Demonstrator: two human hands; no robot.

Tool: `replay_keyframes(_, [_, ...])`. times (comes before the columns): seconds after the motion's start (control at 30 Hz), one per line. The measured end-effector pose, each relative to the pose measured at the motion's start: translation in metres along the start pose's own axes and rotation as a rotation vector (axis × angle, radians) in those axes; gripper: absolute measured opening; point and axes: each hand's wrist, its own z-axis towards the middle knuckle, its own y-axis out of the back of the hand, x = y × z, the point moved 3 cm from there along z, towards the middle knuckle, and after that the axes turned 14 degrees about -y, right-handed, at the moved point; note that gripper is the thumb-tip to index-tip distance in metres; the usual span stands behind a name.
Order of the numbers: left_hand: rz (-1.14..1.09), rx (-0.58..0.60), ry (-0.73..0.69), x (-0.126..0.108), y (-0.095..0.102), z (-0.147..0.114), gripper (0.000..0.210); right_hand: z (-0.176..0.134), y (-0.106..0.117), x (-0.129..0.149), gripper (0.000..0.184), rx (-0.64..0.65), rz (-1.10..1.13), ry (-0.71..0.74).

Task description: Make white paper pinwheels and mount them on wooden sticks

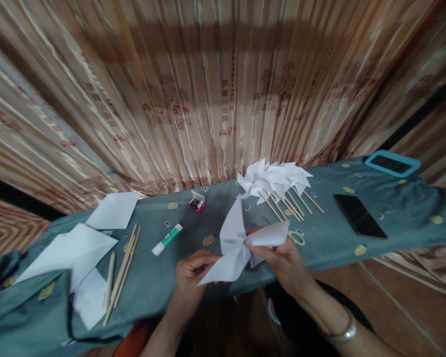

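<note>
A white paper pinwheel [232,238] is held up between both hands, over the front edge of the cloth-covered table. My left hand [195,272] pinches the pinwheel's lower left blade. My right hand [282,255] grips it from the right, with the thumb pressed near the centre. Whether a stick sits behind this pinwheel cannot be seen. Beyond the hands lies a row of finished-looking paper pinwheels [275,178] on wooden sticks. Scissors with pale green handles [297,238] lie just past my right hand, partly covered by it.
A glue stick [167,239] and a small open red box of pins [196,202] lie left of centre. Further left are wooden sticks [122,267], a pencil-like rod [110,280] and white paper sheets [82,248]. On the right rest a phone [360,215] and a blue-framed device [393,163].
</note>
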Motion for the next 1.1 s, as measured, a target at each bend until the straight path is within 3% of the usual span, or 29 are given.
replay_keyframes(0.1, [0.116,-0.021,-0.057,0.001,0.004,-0.002,0.002,0.012,-0.001,-0.017,0.029,0.024,0.072,-0.12])
replay_keyframes(0.23, [0.221,-0.066,-0.08,0.008,0.008,-0.008,0.013,0.022,-0.007,-0.032,0.028,0.132,0.092,-0.173])
replay_keyframes(0.43, [0.271,-0.154,-0.017,0.015,0.015,-0.026,0.015,0.031,-0.015,-0.046,0.039,0.19,0.095,-0.293])
replay_keyframes(0.57, [0.258,-0.264,0.038,0.024,0.025,-0.054,0.017,0.032,-0.025,-0.061,0.046,0.262,0.028,-0.366])
replay_keyframes(0.8, [0.145,-0.432,0.132,0.058,0.03,-0.102,0.013,0.033,-0.039,-0.078,0.041,0.414,-0.421,-0.403])
replay_keyframes(1.1, [-0.124,-0.577,0.297,0.093,0.016,-0.114,0.03,0.047,-0.043,-0.077,0.016,0.419,-0.799,-0.418])
